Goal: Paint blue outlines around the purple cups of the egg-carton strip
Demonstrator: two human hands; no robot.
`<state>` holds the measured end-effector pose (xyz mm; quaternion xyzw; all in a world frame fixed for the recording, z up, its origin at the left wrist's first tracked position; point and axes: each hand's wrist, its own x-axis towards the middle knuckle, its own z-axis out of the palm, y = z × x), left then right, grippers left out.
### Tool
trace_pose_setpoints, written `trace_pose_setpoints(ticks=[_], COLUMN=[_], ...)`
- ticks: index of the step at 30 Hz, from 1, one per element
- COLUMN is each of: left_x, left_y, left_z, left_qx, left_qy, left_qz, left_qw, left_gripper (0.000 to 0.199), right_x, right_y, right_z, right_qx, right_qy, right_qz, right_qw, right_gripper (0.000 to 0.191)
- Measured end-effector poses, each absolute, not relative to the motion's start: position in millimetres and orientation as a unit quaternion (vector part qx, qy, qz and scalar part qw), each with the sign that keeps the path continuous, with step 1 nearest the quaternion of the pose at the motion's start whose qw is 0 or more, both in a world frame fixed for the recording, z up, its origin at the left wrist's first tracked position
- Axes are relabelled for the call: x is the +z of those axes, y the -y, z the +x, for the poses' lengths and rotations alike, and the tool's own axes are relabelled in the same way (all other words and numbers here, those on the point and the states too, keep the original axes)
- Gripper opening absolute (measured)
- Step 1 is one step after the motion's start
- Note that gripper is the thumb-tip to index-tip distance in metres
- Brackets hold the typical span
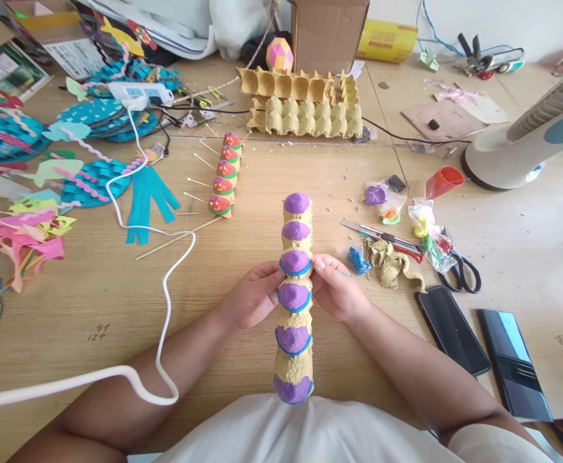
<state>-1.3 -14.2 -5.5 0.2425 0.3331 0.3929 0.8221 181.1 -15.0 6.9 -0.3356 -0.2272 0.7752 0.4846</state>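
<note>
Now left fingers [272,279] and right fingers [327,269] pinch the purple-domed strip [295,296].

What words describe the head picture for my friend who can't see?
A person's left hand and right hand hold an egg carton strip with purple bumps over a wooden table. Beyond are red smiling faces and more egg cartons.

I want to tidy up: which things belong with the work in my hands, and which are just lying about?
Probably part of it:
purple-capped carton strip, between left hand and right hand
blue lump, matching its trim
purple lump, matching its caps

Probably just lying about:
black phone
yellow roll
red cup
</note>
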Motion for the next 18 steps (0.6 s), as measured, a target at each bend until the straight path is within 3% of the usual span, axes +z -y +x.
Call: trace_pose_setpoints(ticks=[18], left_x=[-3.8], left_y=[14.3], left_z=[-0.2], left_qx=[0.403], left_qy=[-0.314], left_qz=[0.232], left_qw=[0.828], left_gripper=[0.027], right_x=[7.7], right_y=[12.9], right_z=[182.6], right_qx=[0.795], right_qy=[0.211], right_qz=[-0.331], right_qw=[0.463], right_gripper=[0.037])
